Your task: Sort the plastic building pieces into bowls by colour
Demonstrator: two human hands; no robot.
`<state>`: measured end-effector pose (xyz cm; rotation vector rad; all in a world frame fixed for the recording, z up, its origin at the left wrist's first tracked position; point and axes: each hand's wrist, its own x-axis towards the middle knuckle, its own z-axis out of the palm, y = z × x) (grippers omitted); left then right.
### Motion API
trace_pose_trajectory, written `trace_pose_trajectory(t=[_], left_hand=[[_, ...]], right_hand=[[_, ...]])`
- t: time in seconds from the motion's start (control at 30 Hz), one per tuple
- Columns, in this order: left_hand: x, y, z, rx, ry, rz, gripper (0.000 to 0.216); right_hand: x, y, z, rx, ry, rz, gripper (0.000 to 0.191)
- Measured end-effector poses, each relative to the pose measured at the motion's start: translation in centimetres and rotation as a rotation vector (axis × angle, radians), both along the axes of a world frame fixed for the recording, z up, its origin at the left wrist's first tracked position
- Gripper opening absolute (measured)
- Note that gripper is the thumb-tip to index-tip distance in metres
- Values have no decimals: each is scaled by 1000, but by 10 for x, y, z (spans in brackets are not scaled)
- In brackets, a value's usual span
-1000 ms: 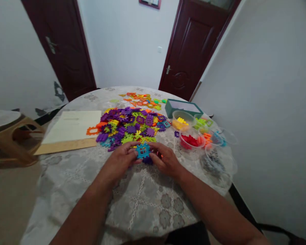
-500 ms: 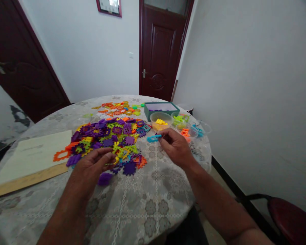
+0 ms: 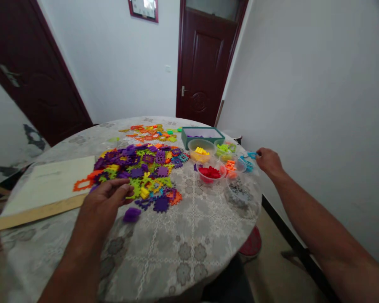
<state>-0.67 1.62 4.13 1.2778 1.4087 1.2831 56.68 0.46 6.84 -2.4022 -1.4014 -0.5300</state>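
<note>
The right hand (image 3: pixel 269 162) has its grip clamped on a blue plastic piece (image 3: pixel 252 155), well to the right of the pile of interlocking pieces (image 3: pixel 139 166), close by more blue pieces (image 3: pixel 247 166). The left hand (image 3: pixel 109 195) is at the pile's near left edge, fingers loosely bent; whether its grip holds anything I cannot tell. A cloth with flower motifs (image 3: pixel 189 235) covers the round counter (image 3: pixel 164 256). Right of the pile, clear tubs (image 3: pixel 192 154) hold yellow, red and other coloured pieces; a green box (image 3: pixel 185 141) is beyond them. Left of the pile lies a pale sheet (image 3: pixel 50 179). Beyond the pile are a dark red door (image 3: pixel 205 63) and a wall frame (image 3: pixel 144 8); faint marks on the sheet are unreadable
</note>
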Motion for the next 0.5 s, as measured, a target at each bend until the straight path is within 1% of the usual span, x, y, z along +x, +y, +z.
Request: trace_pose_trajectory(t=[0.07, 0.1, 0.17, 0.23, 0.27, 0.3, 0.37, 0.43, 0.5], left_hand=[[0, -3, -1, 22, 40, -11, 38], [0, -4, -2, 31, 68, -12, 37], [-1, -5, -7, 30, 139, -2, 37], [-2, -5, -13, 27, 209, -15, 36], [-3, -5, -16, 33, 245, -22, 36], [-3, -5, -18, 43, 282, -29, 36], [-4, -5, -21, 74, 356, -41, 34], [-4, -7, -22, 103, 430, -47, 30], [-6, -9, -22, 132, 497, -57, 27]], right_hand=[[-4, -5, -1, 48, -23, 18, 31], [-13, -8, -1, 102, -37, 71, 31], [-43, -15, -1, 180, -17, 270, 29], [-92, -24, -4, 188, 83, 489, 25], [-121, -28, -7, 163, 161, 600, 24], [-151, -32, -12, 98, 228, 711, 23], [-209, -35, -24, -77, 329, 907, 23], [-257, -32, -38, -178, 370, 1032, 25], [-291, -25, -50, -236, 350, 1087, 26]])
